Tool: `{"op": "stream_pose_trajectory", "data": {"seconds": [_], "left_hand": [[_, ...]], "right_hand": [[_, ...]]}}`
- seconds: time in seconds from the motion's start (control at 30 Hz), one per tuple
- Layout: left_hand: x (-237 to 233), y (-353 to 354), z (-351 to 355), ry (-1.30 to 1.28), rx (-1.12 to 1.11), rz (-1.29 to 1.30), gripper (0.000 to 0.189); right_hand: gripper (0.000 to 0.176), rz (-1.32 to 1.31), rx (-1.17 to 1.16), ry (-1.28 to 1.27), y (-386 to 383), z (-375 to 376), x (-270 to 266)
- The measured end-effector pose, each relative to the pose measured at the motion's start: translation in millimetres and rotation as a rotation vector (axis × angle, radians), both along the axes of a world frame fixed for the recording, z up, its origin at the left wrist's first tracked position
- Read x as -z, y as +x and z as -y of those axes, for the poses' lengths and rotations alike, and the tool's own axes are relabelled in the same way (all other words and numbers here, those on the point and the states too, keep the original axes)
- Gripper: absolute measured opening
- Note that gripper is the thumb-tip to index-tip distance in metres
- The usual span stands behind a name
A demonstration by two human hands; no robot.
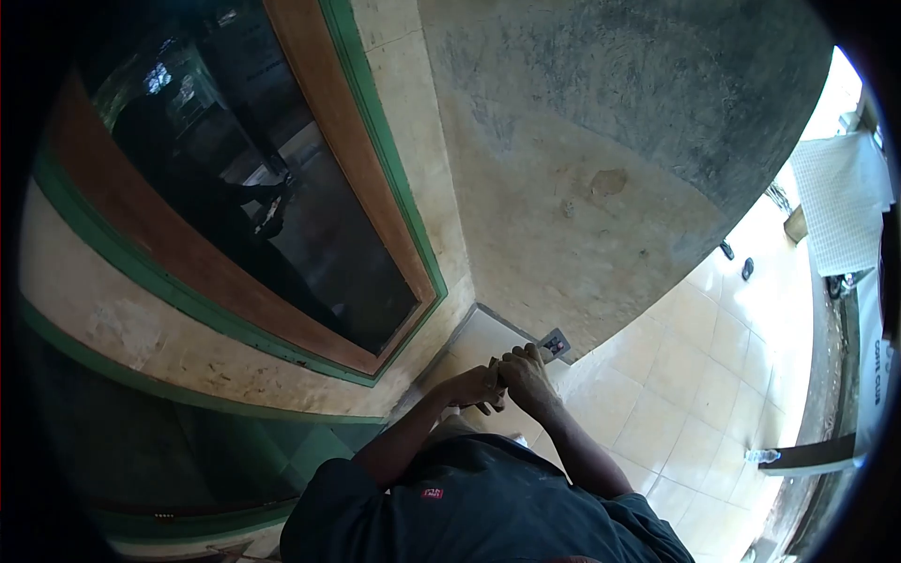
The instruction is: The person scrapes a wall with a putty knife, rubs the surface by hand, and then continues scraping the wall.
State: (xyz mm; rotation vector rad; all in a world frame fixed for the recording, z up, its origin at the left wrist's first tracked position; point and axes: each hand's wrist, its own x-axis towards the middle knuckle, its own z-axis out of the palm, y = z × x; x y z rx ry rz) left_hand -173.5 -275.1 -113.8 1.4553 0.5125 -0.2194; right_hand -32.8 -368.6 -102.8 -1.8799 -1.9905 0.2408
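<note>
My left hand [477,387] and my right hand [527,375] meet in front of my dark shirt [497,497], low in the middle of the view. Both have curled fingers and touch at the fingertips. Whatever is between them is too small or too hidden to make out. Just beyond my right hand's knuckles shows a small grey rectangular piece [554,344] with a dark and reddish pattern. Whether that hand touches it cannot be told.
A window with a brown and green frame [352,164] is at the left, its dark glass reflecting a figure. A patchy plastered wall [563,188] stands ahead. Tiled floor [676,403] lies right, with dark footwear [747,269], a clear bottle [762,456] and a checked cloth [840,197].
</note>
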Motion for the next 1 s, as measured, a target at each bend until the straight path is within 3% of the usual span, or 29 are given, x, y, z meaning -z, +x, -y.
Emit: {"op": "stream_pose_trajectory", "data": {"seconds": [0.07, 0.13, 0.17, 0.23, 0.3, 0.33, 0.4, 0.47, 0.53, 0.57, 0.6, 0.67, 0.7, 0.83, 0.9, 0.97, 1.0], "left_hand": [[-28.7, 4.9, -7.9, -0.002, 0.006, -0.038, 0.016], [-33.5, 5.0, -27.3, 0.006, 0.010, -0.074, 0.013], [-23.7, 1.3, -39.4, 0.013, -0.018, -0.043, 0.014], [-16.9, -4.9, -56.1, 0.020, -0.021, -0.011, 0.019], [-22.0, -10.8, -71.2, -0.314, -0.448, 0.164, 0.032], [-27.3, -15.4, -80.5, -0.317, -0.431, 0.159, 0.032], [-37.8, -28.7, -103.8, -0.309, -0.453, 0.178, 0.040], [-32.9, -38.8, -128.8, -0.252, -0.343, 0.111, 0.036], [-40.7, -43.4, -147.3, -0.306, -0.209, 0.190, 0.029], [-50.8, -41.7, -149.0, -0.309, -0.244, 0.195, 0.023], [-58.3, -37.0, -155.6, -0.311, -0.225, 0.185, 0.023], [-69.8, -28.7, -170.5, -0.260, -0.212, 0.169, 0.022], [-77.6, -23.4, -175.5, -0.259, -0.197, 0.158, 0.022], [-93.0, 3.5, -199.1, -0.127, -0.198, 0.134, 0.025], [-97.1, 17.4, -207.3, -0.106, -0.178, 0.183, 0.030], [-105.1, 30.1, -214.4, -0.174, -0.384, 0.421, 0.054], [-102.9, 37.2, -221.3, -0.173, -0.378, 0.416, 0.054]], "right_hand": [[0.006, 0.025, 0.066, 0.009, 0.1, -13.5, -10.0], [0.013, -0.117, 0.055, 0.179, -2.4, -31.2, -21.9], [0.038, -0.158, 0.042, 0.170, -2.1, -42.5, -10.9], [0.048, -0.246, 0.133, 0.275, -18.4, -61.2, -33.7], [0.072, -0.431, 0.225, 0.362, -29.5, -85.2, -39.2], [0.072, -0.428, 0.244, 0.364, -33.0, -94.4, -37.2], [0.078, -0.551, 0.548, 0.548, -39.4, -113.8, -35.1], [0.076, -0.652, 0.624, 0.615, -44.0, -137.2, -32.1], [0.062, -1.536, 0.553, 0.486, -41.8, -161.8, -38.8], [0.052, -1.750, 0.315, 0.377, -33.6, -172.6, -27.9], [0.052, -1.753, 0.332, 0.393, -31.9, -179.9, -31.4], [0.052, -2.073, -0.049, 0.454, -38.0, -193.7, -48.0], [0.039, -2.132, -0.069, 0.595, -46.0, -199.9, -60.9], [0.033, -1.985, 0.044, 0.712, -25.5, -228.5, -73.8], [0.025, -1.848, 0.363, 0.663, -10.9, -238.5, -82.4], [0.023, -1.843, 0.357, 0.706, 10.3, -254.7, -84.3], [0.020, -1.839, 0.337, 0.739, 20.8, -263.4, -85.9]]}}
